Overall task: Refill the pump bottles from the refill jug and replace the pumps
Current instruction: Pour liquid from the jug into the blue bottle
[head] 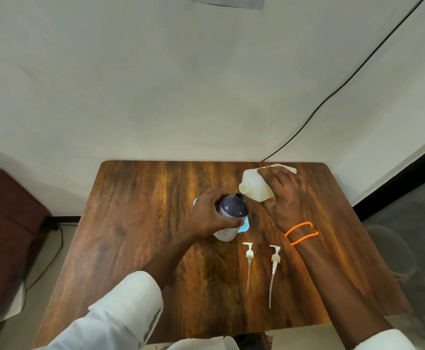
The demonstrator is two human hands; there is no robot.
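White sleeves [120, 311] fill the bottom of the view as a person leans over a wooden table [135, 223], mid-way through a refill. At left, the left hand [206, 215] curls its fingers around a dark-shouldered pump bottle [232, 207], tilting it with the open neck toward the jug; the bottle appears to sit on or above a pale blue item [244, 227] (mostly covered, so its nature is unclear). Two white pumps [262, 258] lie side by side on the table nearer the person, both off their bottles. At right, the right hand [286, 195], orange bands [301, 232] at the wrist, grips the translucent refill jug [255, 184], tipped so its spout sits just beside the bottle's mouth.

The step looks like the start of a pour; next, the spout likely needs lining up over the narrow neck. No stream can be made out, nor either vessel's fill level. A second bottle is not visible.
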